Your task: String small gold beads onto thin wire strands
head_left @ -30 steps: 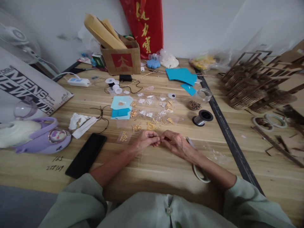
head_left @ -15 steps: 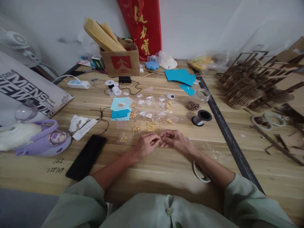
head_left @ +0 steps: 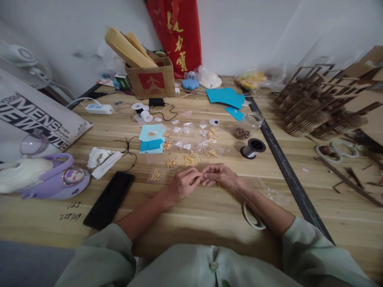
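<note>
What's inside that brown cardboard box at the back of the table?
Big yellowish paper envelopes stick up out of the cardboard box, leaning left. Something small and green shows at its back edge. Whatever lies deeper inside is hidden by the box's walls and the envelopes.

Whatever the left hand (head_left: 183,184) and right hand (head_left: 220,175) pinch between their fingers is too small to tell.

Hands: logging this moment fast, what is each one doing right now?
Left hand: fingers pinched shut at the fingertips; what they hold is too small to tell.
Right hand: pinched shut too, fingertips meeting the left's; contents unclear.
</note>
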Available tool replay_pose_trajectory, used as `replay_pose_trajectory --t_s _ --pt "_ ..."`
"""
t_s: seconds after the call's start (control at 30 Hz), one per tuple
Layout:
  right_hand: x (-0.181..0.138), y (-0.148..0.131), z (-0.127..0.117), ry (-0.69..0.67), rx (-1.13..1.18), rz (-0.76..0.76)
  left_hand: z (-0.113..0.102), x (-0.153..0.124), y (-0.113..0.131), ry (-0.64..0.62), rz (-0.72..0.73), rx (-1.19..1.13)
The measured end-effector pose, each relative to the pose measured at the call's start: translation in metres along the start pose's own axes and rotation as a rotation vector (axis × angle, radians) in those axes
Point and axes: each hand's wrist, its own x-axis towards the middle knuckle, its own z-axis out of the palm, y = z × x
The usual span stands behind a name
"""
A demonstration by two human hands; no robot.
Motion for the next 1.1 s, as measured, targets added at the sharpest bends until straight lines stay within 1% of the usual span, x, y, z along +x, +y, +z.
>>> replay_pose_trajectory --t_s 0.1,0.3,0.57,0.67,0.83,1.0,1.1 --pt "0.000 0.000 0.001 0.009 0.011 0.002 0.000 0.000 0.000 0.011 0.003 -0.020" --pt "-0.001 0.000 0.001 0.015 -0.015 -0.025 0.000 0.000 0.000 -0.014 -0.047 -0.059" --pt "0.000 0.002 -0.001 0.007 -0.047 -0.054 -0.006 0.005 0.008 0.008 -0.064 -0.074" --pt "0.000 0.003 -0.002 0.004 -0.069 -0.068 -0.006 0.003 0.007 0.027 -0.035 -0.050" --pt "0.000 0.002 -0.003 0.004 -0.087 -0.070 -0.005 0.002 0.003 0.009 -0.026 -0.002" --pt "0.001 0.004 -0.004 0.005 -0.086 -0.078 -0.008 0.003 0.007 0.032 0.023 0.026" --pt "0.002 0.005 -0.006 0.005 -0.087 -0.087 -0.010 0.003 0.010 0.014 0.049 0.070"
